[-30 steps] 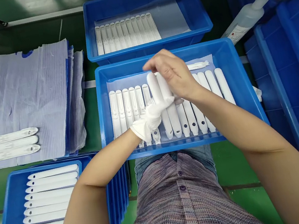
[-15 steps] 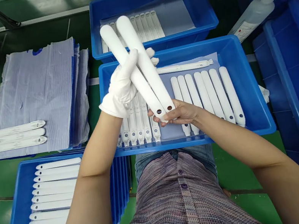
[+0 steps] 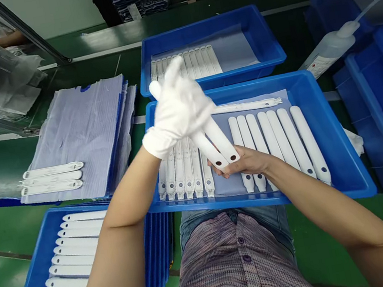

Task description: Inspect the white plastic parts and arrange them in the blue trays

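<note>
Two long white plastic strips, each with a dark hole near its lower end, are held slanted above the middle blue tray. My left hand, in a white glove, is wrapped across their middle and upper part and hides most of it; its fingers are partly out of sight. My bare right hand grips the lower ends, thumb on top and fingertips underneath. Below them in the tray, several similar strips lie face down on the right. Several strips showing their inner side lie on the left.
Another blue tray with strips stands behind. To the left, three strips rest on stacked wrapped sheets. A tray of white strips is at lower left. A clear bottle and blue bins stand on the right.
My gloved left hand has turned and now covers more of the two strips. My right hand still holds their lower ends. The camera view has tilted up, showing more of the background.
</note>
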Demonstrator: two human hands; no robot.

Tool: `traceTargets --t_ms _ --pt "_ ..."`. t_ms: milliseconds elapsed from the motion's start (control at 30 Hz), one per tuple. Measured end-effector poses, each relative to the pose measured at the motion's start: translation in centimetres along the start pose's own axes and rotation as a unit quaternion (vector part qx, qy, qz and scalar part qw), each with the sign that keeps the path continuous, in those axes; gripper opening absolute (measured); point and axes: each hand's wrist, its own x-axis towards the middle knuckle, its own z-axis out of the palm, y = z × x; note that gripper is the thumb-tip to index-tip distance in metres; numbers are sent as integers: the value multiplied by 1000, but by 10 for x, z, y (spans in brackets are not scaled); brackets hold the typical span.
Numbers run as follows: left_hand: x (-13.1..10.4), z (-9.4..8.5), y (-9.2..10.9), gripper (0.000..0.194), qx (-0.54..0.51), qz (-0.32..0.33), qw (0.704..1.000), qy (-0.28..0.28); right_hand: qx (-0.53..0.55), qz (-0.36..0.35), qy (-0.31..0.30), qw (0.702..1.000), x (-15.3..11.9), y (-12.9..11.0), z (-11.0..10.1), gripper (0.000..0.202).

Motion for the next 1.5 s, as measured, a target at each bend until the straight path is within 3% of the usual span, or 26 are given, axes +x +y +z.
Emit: traceTargets --t_ms 100,167,233,333,400,500,600,667,800,1067,1167,1300,1333,1433,1500 --pt "15 -29 18 29 153 68 984 55 -17 5 -38 999 -3 -3 0 48" --pt "16 -41 24 31 116 45 989 82 -32 14 -54 998 -4 -3 -2 47" --pt "12 -43 25 34 -7 23 997 80 -44 16 -59 997 -5 -3 -3 46" --pt "-1 -28 18 40 -218 37 971 90 -55 9 -36 998 -4 -2 -3 44" --pt "-16 -8 11 44 -286 43 953 95 -63 6 -13 998 -1 0 -2 45" --pt "-44 25 -6 55 -284 0 959 7 -80 -3 30 996 2 1 -1 50" --pt "-69 46 -27 58 -249 -107 960 -70 -116 -19 76 990 1 2 -3 49" --pt "-78 50 -40 58 -238 -145 958 -71 -151 -20 101 983 -1 1 -4 46" --pt "-82 46 -54 56 -239 -143 958 -67 -191 -8 126 973 -1 2 -5 46" --pt "-83 41 -47 49 -241 -133 960 -51 -191 -7 123 974 4 10 -2 54" --pt "-84 37 -43 48 -227 -156 958 -81 -255 -37 167 952 2 0 -5 62" --pt "-84 34 -41 56 -190 -211 952 -118 -283 -203 330 878 3 -32 -3 51" --pt "-85 35 -40 56 -179 -222 950 -128 -283 -240 343 863 4 -42 0 50" --pt "-88 38 -41 55 -146 -251 941 -172 -329 -300 326 834 7 -74 10 77" --pt "-92 40 -43 53 -128 -267 935 -193 -368 -313 334 809 8 -90 17 72"
